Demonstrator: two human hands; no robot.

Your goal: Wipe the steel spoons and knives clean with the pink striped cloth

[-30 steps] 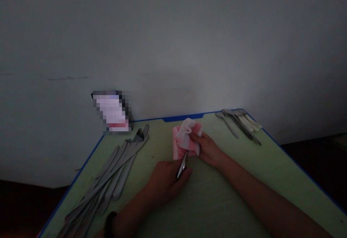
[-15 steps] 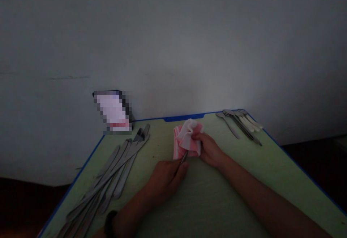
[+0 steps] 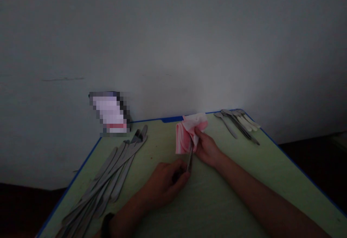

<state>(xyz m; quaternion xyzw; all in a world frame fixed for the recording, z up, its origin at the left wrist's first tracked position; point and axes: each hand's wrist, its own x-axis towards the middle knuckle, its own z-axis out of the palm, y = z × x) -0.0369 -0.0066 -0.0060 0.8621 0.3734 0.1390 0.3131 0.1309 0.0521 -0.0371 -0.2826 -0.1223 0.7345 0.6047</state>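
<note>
My left hand (image 3: 166, 181) is closed in a pinch round the lower end of a slim piece of metal cutlery (image 3: 190, 158). Its upper end disappears into a pink and white striped cloth (image 3: 185, 136), so I cannot tell its kind. With thumb and fingers, my right hand (image 3: 208, 148) grips the cloth around that covered end. Both hands are above the middle of the table (image 3: 211, 202).
Several metal table knives (image 3: 119, 169) lie in an overlapping pile on the left. Several spoons (image 3: 226, 124), some with white handles (image 3: 245, 122), lie at the back right. A blurred phone-like device (image 3: 112, 113) leans against the wall (image 3: 173, 50).
The cutlery has turned more upright, and more of its shaft shows between my hands. The cloth has shifted slightly up and to the right, its folds opened differently. Both hands keep their hold.
</note>
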